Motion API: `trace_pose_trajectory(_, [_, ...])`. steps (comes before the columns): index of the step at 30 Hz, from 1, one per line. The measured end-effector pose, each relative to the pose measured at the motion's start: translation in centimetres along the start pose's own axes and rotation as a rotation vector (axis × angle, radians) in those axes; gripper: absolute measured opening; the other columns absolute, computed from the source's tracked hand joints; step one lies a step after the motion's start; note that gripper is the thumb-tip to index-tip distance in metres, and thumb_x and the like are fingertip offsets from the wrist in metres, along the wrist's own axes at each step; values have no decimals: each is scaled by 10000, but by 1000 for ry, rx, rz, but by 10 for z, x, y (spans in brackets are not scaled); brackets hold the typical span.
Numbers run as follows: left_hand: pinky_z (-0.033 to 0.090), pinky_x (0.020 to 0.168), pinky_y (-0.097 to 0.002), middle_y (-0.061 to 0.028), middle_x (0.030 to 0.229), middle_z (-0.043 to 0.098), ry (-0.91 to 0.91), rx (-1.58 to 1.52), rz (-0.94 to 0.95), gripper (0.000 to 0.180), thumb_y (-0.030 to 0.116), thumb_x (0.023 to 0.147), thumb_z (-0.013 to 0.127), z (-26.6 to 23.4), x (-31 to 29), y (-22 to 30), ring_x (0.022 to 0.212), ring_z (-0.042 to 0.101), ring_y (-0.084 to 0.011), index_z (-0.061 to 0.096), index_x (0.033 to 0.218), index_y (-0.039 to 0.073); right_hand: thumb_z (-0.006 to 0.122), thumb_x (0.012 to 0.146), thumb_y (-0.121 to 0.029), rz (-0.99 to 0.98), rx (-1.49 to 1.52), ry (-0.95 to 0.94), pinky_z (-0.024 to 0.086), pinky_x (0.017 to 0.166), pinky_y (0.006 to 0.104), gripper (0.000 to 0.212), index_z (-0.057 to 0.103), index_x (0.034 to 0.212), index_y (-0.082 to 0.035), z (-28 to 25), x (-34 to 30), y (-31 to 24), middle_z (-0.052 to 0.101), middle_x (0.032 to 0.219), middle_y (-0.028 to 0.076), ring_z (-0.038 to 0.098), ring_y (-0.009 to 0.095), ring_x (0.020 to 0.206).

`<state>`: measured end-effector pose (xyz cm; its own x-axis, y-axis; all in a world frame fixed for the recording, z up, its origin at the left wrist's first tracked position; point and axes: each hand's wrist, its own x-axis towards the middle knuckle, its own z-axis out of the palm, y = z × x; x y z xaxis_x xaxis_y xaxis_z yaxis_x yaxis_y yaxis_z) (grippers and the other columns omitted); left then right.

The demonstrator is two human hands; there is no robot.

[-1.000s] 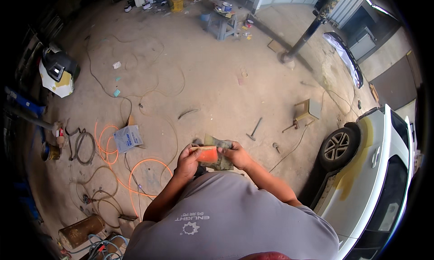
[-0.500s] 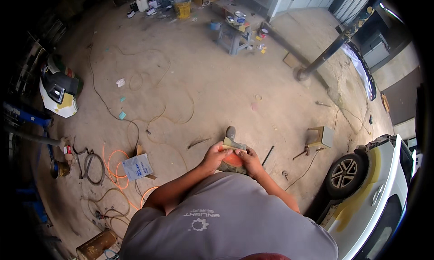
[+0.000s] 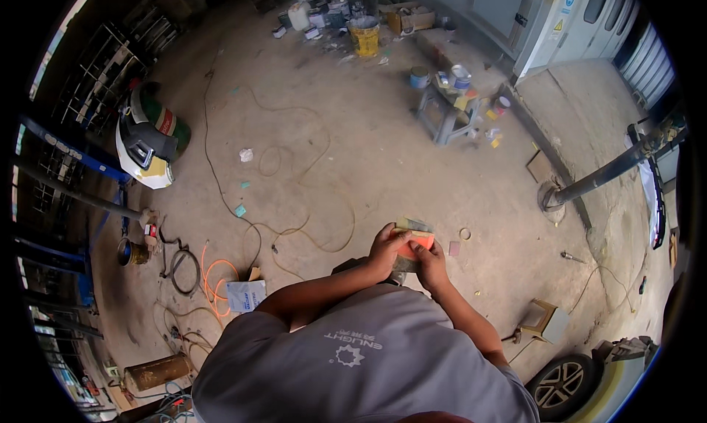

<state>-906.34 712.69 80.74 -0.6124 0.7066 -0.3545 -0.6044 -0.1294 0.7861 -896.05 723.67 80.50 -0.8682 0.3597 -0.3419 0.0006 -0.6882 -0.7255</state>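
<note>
Both hands meet in front of my grey shirt, low in the view and a little right of the middle. Between them is a flat orange pad point(image 3: 422, 240) with a yellowish, sandpaper-like strip point(image 3: 414, 225) along its far edge. My left hand point(image 3: 384, 250) closes on the pad's left side, its thumb lying over the top. On the right side my right hand point(image 3: 431, 265) grips it, thumb pressed onto the orange face. The underside of the pad and most fingertips are hidden.
A grey stool point(image 3: 448, 114) carries cans. Hoses point(image 3: 353, 209) loop over the concrete floor. At right stand a small stool point(image 3: 549, 321), a car wheel point(image 3: 563, 386) and a slanting post point(image 3: 611, 169). A yellow bucket point(image 3: 364, 36) is far off; a bumper part point(image 3: 151, 158) lies left.
The whole view has swung left, so floor items now appear farther right. My hands stay on the orange pad, now farther right in view. The shoe seen beyond them earlier is out of sight.
</note>
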Motion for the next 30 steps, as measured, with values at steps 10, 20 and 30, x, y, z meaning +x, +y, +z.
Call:
trace_pose_trajectory(10, [539, 895, -324, -93, 1103, 683, -61, 83, 25, 254, 161, 997, 627, 7, 261, 60, 997, 662, -172, 600, 1188, -4, 705, 931, -57, 162, -88, 28, 550, 983, 372, 369, 615, 1278, 34, -64, 241, -104, 694, 1208, 120, 686, 221, 1087])
trace_pose_trajectory(20, [536, 902, -334, -155, 1157, 689, -234, 360, -411, 530, 313, 990, 688, -33, 519, 117, 1044, 678, -216, 546, 1354, -45, 714, 943, -95, 170, 29, 280, 576, 948, 414, 382, 613, 1287, 38, -117, 463, -250, 694, 1209, 144, 681, 258, 1084])
trace_pose_trajectory(30, [520, 911, -396, -181, 1076, 732, -82, 1017, -598, 448, 380, 915, 647, -125, 586, 121, 1016, 691, -288, 739, 1093, -21, 576, 1006, -162, 170, 232, 508, 537, 1007, 442, 340, 598, 1306, -2, -383, 774, -233, 674, 1219, 132, 660, 291, 1110])
